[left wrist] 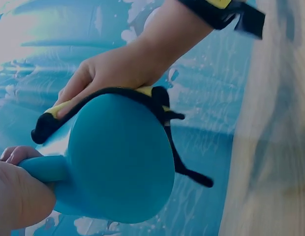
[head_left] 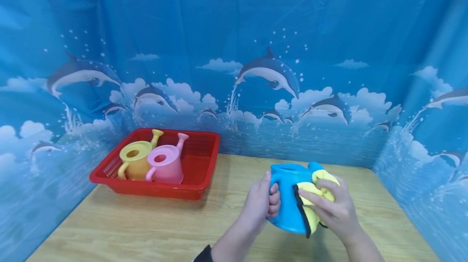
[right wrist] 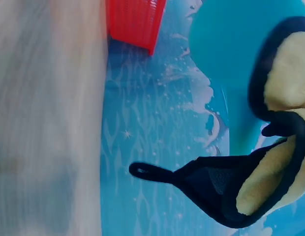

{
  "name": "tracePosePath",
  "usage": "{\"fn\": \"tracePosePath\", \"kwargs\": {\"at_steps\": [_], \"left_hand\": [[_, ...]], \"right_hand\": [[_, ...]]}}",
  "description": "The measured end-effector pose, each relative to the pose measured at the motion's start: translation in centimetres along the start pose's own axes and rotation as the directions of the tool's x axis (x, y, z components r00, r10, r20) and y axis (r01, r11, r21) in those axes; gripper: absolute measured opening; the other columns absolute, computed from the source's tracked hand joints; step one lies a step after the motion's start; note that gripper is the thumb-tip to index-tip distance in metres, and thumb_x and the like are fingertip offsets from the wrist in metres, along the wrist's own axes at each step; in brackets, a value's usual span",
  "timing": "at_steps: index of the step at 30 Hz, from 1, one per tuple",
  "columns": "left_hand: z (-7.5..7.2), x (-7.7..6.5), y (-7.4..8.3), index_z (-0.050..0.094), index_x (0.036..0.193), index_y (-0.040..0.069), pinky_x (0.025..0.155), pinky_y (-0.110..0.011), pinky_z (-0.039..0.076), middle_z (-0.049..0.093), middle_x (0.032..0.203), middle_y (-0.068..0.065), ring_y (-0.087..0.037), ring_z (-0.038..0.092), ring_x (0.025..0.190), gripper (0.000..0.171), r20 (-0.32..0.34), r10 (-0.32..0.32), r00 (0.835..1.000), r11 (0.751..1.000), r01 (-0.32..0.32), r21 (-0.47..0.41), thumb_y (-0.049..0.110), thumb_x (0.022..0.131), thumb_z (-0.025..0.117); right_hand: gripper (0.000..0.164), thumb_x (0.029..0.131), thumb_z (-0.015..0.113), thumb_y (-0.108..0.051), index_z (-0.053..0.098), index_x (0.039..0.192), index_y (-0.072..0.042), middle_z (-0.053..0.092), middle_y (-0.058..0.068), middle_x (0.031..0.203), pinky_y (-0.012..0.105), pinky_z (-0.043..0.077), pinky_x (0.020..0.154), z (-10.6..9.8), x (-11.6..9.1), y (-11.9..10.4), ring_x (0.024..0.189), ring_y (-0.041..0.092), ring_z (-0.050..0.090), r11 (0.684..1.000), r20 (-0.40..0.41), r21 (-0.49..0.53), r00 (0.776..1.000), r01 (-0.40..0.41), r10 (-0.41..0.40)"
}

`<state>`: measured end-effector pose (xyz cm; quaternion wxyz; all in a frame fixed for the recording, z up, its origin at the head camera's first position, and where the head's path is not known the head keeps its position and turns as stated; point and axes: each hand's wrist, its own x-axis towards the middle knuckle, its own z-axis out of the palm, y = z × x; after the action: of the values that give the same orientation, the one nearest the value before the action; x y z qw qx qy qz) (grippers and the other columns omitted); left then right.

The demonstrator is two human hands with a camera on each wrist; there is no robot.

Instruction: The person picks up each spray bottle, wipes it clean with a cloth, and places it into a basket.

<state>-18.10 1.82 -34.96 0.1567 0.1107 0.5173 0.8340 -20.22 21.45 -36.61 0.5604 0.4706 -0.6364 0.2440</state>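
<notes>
A blue watering can is held up above the table, toward the right in the head view. My left hand grips its handle, and the left wrist view shows the can's round bottom. On the can's right side my right hand holds a yellow cloth with a black edge against the wall of the can. Part of the spout is hidden behind the cloth. In the right wrist view the cloth's black hanging loop dangles free.
A red plastic basket stands at the back left of the wooden table. Inside it are a yellow watering can and a pink watering can. A blue curtain printed with dolphins surrounds the table's back and sides.
</notes>
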Motion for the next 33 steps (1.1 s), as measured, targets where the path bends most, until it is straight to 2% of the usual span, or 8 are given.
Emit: {"fn": "tracePosePath", "kwargs": {"at_steps": [7,11,20,23,30,33], "left_hand": [[0.6,-0.2,-0.2,0.033,0.067,0.017,0.042,-0.018,0.021,0.027,0.052,0.007,-0.007,0.023,0.042,0.049,0.050,-0.037,0.998,0.999,0.035,0.038,0.051,0.102,0.033],[0.3,0.1,0.1,0.034,0.068,0.017,0.043,-0.019,0.022,0.027,0.053,0.006,-0.008,0.024,0.043,0.048,0.036,-0.039,0.999,0.998,0.037,0.048,0.052,0.102,0.033],[-1.0,0.7,0.6,0.031,0.065,0.017,0.040,-0.018,0.019,0.024,0.051,0.008,-0.006,0.020,0.041,0.049,-0.083,-0.003,0.997,1.000,0.001,-0.029,0.047,0.104,0.031],[-1.7,0.7,1.3,0.030,0.064,0.018,0.041,-0.017,0.018,0.024,0.051,0.008,-0.005,0.020,0.041,0.049,-0.090,0.020,0.996,0.999,-0.025,-0.046,0.047,0.104,0.029],[-2.8,1.0,2.2,0.027,0.065,0.017,0.040,-0.016,0.018,0.022,0.050,0.009,-0.003,0.020,0.040,0.048,-0.055,0.083,0.995,0.992,-0.088,-0.087,0.042,0.106,0.023],[-2.7,1.0,2.1,0.027,0.064,0.018,0.040,-0.016,0.019,0.022,0.050,0.009,-0.003,0.021,0.040,0.049,-0.034,0.073,0.997,0.993,-0.076,-0.092,0.043,0.106,0.023]], "right_hand": [[0.024,0.094,0.060,-0.033,0.077,0.099,-0.016,0.054,0.023,0.089,0.025,0.031,0.094,-0.8,0.4,0.3,0.099,0.020,0.049,0.996,-0.062,-0.010,0.994,-0.091,0.090],[0.023,0.093,0.061,-0.033,0.077,0.099,-0.017,0.054,0.022,0.088,0.024,0.031,0.092,-0.5,0.4,0.2,0.096,0.020,0.048,0.994,-0.056,-0.005,0.993,-0.105,0.105],[0.024,0.096,0.058,-0.030,0.077,0.096,-0.015,0.054,0.016,0.086,0.027,0.033,0.097,1.5,-0.4,-0.6,0.092,0.028,0.048,0.997,0.012,0.077,1.000,-0.006,0.005],[0.024,0.096,0.059,-0.029,0.077,0.095,-0.015,0.054,0.014,0.085,0.027,0.034,0.097,2.1,-0.7,-0.9,0.089,0.028,0.048,0.995,0.031,0.094,0.999,0.014,-0.017],[0.025,0.095,0.059,-0.030,0.075,0.084,-0.013,0.052,0.013,0.085,0.028,0.034,0.097,2.3,-0.5,-1.1,0.091,0.028,0.046,0.988,0.057,0.149,0.997,0.047,-0.056],[0.026,0.095,0.059,-0.030,0.076,0.084,-0.012,0.052,0.013,0.085,0.028,0.034,0.098,2.0,-0.4,-0.9,0.090,0.028,0.046,0.986,0.057,0.159,0.997,0.044,-0.054]]}}
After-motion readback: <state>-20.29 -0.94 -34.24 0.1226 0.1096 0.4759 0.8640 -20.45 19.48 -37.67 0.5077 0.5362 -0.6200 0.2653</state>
